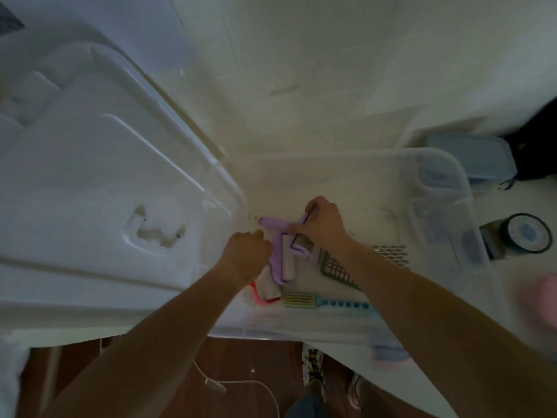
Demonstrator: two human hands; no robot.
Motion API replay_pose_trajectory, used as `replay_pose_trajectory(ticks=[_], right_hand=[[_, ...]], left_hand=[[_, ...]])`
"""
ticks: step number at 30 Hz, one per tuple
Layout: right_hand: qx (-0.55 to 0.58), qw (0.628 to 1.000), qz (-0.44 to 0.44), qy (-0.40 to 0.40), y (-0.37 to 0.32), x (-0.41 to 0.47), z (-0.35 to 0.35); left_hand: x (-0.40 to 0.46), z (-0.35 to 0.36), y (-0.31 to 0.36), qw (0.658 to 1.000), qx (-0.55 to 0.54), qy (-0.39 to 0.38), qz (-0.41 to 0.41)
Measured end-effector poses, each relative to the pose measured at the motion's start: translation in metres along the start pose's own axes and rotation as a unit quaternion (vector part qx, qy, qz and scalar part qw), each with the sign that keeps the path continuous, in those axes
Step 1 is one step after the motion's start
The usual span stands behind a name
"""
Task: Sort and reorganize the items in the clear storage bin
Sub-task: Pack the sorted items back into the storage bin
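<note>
Combs: a yellow-and-blue comb (pixel 325 303) and a dark grid comb (pixel 337 268) lie near the clear bin's (pixel 361 334) front wall.
Left hand (pixel 245 251): fingers curled onto a purple lint roller (pixel 284 263).
Right hand (pixel 324 223): fingers pinching a second purple roller (pixel 278 222).
Room: bare bin floor beyond the hands; white lid (pixel 90 176) at left.

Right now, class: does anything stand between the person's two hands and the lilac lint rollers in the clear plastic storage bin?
Nothing visible does. The right hand already grips one lilac lint roller, and the left hand touches the other lilac roller inside the clear plastic storage bin.
</note>
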State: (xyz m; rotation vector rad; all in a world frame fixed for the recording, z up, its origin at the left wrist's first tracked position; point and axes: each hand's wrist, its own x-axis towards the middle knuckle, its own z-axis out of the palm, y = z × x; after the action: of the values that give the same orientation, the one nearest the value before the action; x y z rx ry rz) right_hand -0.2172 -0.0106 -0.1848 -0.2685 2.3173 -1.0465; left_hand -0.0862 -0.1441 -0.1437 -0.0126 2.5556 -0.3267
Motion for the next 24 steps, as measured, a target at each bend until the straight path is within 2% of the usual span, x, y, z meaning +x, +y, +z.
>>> replay_pose_trajectory(ticks=[2, 3, 4, 5, 6, 8, 10, 11, 14, 16, 20, 22, 24], right_hand=[[0.199, 0.979, 0.044, -0.012, -0.01, -0.003, 0.001], [0.319, 0.943, 0.081, -0.043, -0.015, -0.006, 0.002], [0.391, 0.911, 0.105, -0.074, -0.017, -0.009, 0.004], [0.419, 0.895, 0.116, -0.095, -0.019, -0.012, 0.008], [0.391, 0.906, 0.12, -0.113, -0.018, -0.014, 0.014], [0.285, 0.941, 0.104, -0.152, -0.017, -0.022, 0.02], [0.207, 0.96, 0.085, -0.171, -0.011, -0.022, 0.025], [0.195, 0.962, 0.09, -0.17, -0.008, -0.021, 0.027], [0.164, 0.966, 0.083, -0.182, -0.001, -0.017, 0.027], [0.139, 0.966, 0.076, -0.206, 0.003, -0.014, 0.027], [0.088, 0.968, 0.048, -0.232, 0.007, -0.02, 0.031], [0.105, 0.963, 0.015, -0.248, 0.012, -0.026, 0.032], [0.1, 0.96, -0.03, -0.26, 0.014, -0.031, 0.031]], left_hand=[[-0.008, -0.01, 0.001, 0.999, 0.032, 0.028, 0.017], [-0.012, -0.014, 0.0, 0.998, 0.031, 0.049, 0.014], [-0.013, -0.012, -0.002, 0.998, 0.034, 0.054, 0.025], [-0.015, -0.01, -0.002, 0.999, 0.026, 0.043, 0.015], [-0.019, -0.009, -0.002, 0.999, 0.017, 0.045, 0.019], [-0.029, -0.016, -0.004, 0.994, -0.024, 0.1, 0.042], [-0.031, -0.008, -0.006, 0.994, -0.015, 0.097, 0.049], [-0.033, -0.003, -0.007, 0.995, -0.019, 0.084, 0.041], [-0.042, -0.005, -0.006, 0.989, 0.013, 0.136, 0.049], [-0.045, -0.013, -0.004, 0.99, 0.043, 0.122, 0.048], [-0.051, -0.021, -0.007, 0.981, 0.032, 0.176, 0.072], [-0.054, -0.022, -0.006, 0.982, 0.069, 0.157, 0.084], [-0.06, -0.028, -0.007, 0.986, 0.058, 0.136, 0.071]])
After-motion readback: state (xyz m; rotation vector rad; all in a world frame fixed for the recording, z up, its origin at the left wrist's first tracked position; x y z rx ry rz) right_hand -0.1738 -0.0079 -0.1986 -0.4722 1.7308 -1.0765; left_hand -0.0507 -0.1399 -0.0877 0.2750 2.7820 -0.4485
